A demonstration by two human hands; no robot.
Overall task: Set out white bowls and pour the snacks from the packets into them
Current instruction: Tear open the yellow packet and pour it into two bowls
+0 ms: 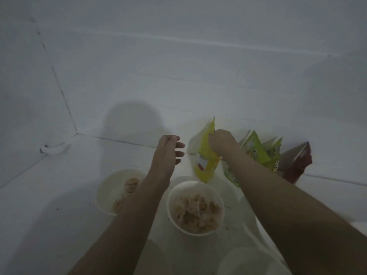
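In the head view, two white bowls already hold snacks: one bowl (195, 207) in the middle is about half full of pale, curled pieces, and another bowl (111, 192) to its left is partly hidden under the left forearm. The right hand (223, 142) is closed around the upper part of a yellow packet (206, 155), which stands tilted against the wall just behind the middle bowl. The left hand (168, 150) hangs in the air beside it, fingers loosely spread and holding nothing. I judge that the step in hand is taking up the next packet; the next move probably needs both hands to open its top and then tip it over an unfilled bowl. A pale round rim (244, 259) at the bottom edge may be such a bowl, but it is too dim to tell. The packets look thin, glossy and crinkled; green packets (258, 153) and a dark red packet (297, 163) lean behind the right forearm. The bowls look smooth and rigid.
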